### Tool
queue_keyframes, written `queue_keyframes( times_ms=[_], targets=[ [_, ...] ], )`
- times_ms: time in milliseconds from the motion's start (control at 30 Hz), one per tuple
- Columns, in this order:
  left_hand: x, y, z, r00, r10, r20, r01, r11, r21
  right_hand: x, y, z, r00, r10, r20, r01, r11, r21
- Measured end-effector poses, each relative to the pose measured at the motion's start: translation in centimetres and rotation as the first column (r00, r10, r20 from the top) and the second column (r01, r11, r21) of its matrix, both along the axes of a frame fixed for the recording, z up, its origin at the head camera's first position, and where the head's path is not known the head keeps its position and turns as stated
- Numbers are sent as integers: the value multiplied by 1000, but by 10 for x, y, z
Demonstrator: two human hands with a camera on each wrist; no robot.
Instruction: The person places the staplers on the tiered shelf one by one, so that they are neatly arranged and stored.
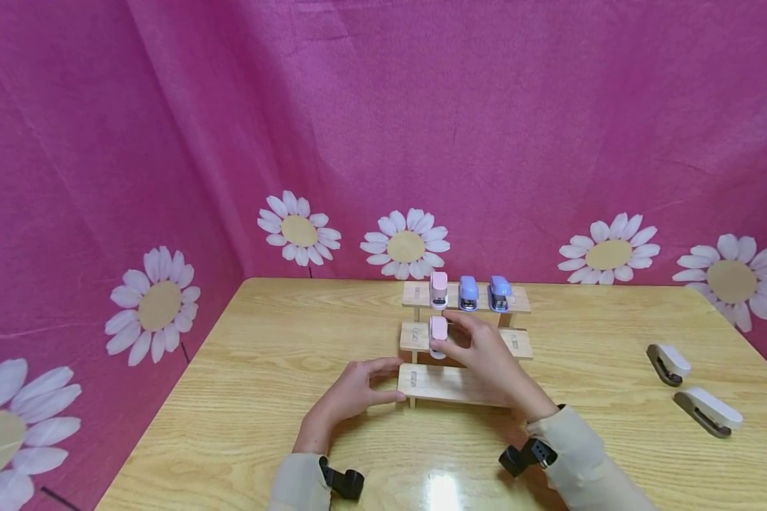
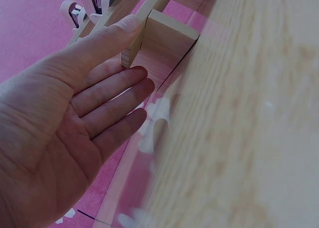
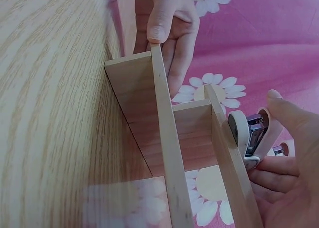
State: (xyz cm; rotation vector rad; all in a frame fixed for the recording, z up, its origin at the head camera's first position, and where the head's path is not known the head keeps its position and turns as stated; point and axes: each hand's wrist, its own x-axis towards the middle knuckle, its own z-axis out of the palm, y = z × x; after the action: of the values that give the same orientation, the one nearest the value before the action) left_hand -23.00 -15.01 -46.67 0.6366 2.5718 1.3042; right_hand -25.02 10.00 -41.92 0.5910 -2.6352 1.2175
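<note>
A stepped wooden display stand (image 1: 447, 383) with three shelves stands on the table. My left hand (image 1: 353, 390) grips the left end of its lowest shelf, the thumb at the front corner and the index finger towards the back. My right hand (image 1: 486, 355) holds a small pink stapler (image 1: 438, 328) on the left part of the middle shelf. From the right wrist view, thumb and fingers lie on either side of that stapler (image 3: 239, 133), which rests against the shelf board. On the top shelf are another pink stapler (image 1: 439, 289) and two blue staplers (image 1: 468, 292).
Two white and grey staplers (image 1: 709, 410) lie on the wooden table (image 1: 262, 341) at the far right. A pink cloth (image 1: 486, 128) with daisies hangs behind the table and along its left side.
</note>
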Motion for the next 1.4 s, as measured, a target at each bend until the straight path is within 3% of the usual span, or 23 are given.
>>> queue_keyframes(
  times_ms=[400, 767, 933, 1100, 1267, 1400],
  targets=[
    [0, 0, 1, 1000, -3, 5, 3, 1000, -2, 4, 2, -2, 1000, -16, 23, 16, 1000, -11],
    [0, 2, 1, 1000, 0, 10, 0, 1000, -7, 21, 24, -2, 996, 2, -85, 0, 1000, 21],
    [0, 1, 0, 1000, 5, 0, -5, 1000, -14, 27, 51, 1, 991, 58, -117, -59, 998, -5],
    [-1, 1, -1, 1000, 0, -10, 0, 1000, -18, 37, 84, 3, 979, 21, -204, -16, 999, 29],
    [-1, 1, 0, 1000, 1, -4, -2, 1000, -22, 45, 122, 5, 958, 35, -284, -36, 999, 2],
    [0, 1, 1, 1000, -2, -7, 2, 1000, -21, 53, 158, 2, 960, -6, -279, 3, 1000, -12]
  ],
)
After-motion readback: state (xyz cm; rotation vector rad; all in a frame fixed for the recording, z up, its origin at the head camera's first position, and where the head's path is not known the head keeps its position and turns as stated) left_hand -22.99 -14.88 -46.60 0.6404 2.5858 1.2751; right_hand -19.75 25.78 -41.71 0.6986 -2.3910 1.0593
